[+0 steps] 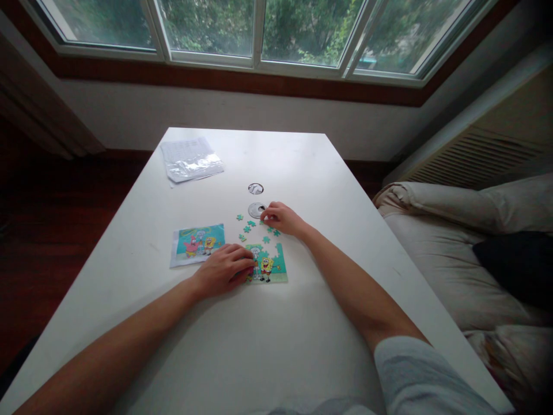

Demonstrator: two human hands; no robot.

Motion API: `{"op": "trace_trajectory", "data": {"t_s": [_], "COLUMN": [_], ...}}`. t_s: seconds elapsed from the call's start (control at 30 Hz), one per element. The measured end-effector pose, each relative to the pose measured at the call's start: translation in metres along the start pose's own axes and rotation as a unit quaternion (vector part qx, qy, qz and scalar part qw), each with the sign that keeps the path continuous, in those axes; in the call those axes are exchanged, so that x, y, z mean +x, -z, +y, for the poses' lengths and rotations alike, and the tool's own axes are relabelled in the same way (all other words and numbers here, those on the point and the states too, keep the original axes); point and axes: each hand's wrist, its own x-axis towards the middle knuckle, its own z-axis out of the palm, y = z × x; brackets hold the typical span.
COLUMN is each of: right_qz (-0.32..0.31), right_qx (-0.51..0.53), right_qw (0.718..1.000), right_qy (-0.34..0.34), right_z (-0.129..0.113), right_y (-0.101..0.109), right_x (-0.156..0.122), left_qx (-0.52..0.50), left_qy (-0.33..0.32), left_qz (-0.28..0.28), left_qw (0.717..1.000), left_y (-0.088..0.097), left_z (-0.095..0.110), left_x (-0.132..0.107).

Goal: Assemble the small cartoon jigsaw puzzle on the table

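A partly assembled jigsaw puzzle (273, 271) with cartoon figures lies on the white table. My left hand (224, 268) rests over its left part, fingers laid down on it and covering some of the picture. Beyond the puzzle, several loose green jigsaw pieces (247, 229) are scattered. My right hand (280, 219) is over the far right of these pieces, with thumb and fingertips pinched together at a green piece. Those fingertips overlap the edge of a round metal disc (256, 210). Left of the puzzle lies a picture sheet (196, 243) showing the same figures, partly under my left hand.
A clear plastic sleeve with papers (192, 160) lies at the table's far left. A second round fitting (256, 188) sits farther back in the white table (276, 357). A cushioned sofa (432, 248) stands along the right side, and windows (259, 34) are ahead.
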Motion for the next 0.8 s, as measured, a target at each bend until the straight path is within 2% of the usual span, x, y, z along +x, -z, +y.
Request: {"op": "trace_trajectory", "data": {"t_s": [0.7, 0.8], "right_qz": [0.023, 0.030], "right_qx": [-0.019, -0.024], "right_qw": [1.000, 0.999], "right_qy": [0.008, -0.002], "right_z": [0.0025, 0.0007], "right_y": [-0.0067, -0.0083], "right_x": [0.0009, 0.0015], "left_qx": [-0.014, -0.023], "left_qy": [0.006, 0.026], "left_qz": [0.009, 0.031], "left_qw": [1.000, 0.999], "left_y": [-0.0014, -0.0009], "left_z": [-0.0006, -0.0064], "left_x": [0.0008, -0.0001]}}
